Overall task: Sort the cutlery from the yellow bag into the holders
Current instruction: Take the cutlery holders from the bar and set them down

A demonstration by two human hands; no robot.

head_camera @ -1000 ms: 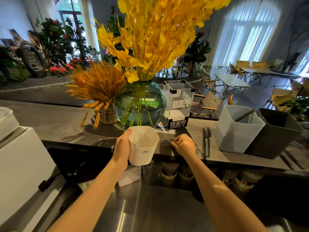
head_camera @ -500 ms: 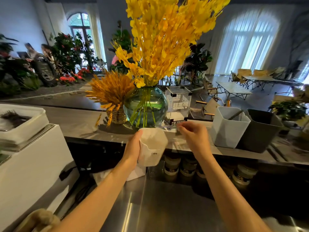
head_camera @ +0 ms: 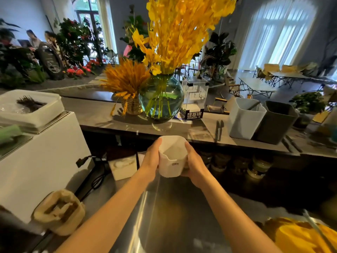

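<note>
Steel counter point(head_camera: 164, 216) fills the foreground, with a raised grey ledge point(head_camera: 102, 114) behind it, so I read this as a working side and a display side. Between them I hold a small white holder point(head_camera: 171, 157) off the surface, left hand point(head_camera: 151, 161) and right hand point(head_camera: 196, 164) wrapped round its sides, fingers curled on its walls; inside it looks empty, and I judge I am bringing it toward the bag to load it. That yellow bag point(head_camera: 299, 236) sits at the lower right on the steel. On the ledge a white bin point(head_camera: 244, 123) and a grey bin point(head_camera: 277, 123) stand touching, with dark knives point(head_camera: 218, 127) lying just beside them, perhaps awaiting sorting. A glass vase point(head_camera: 161, 99) stands further left.
</note>
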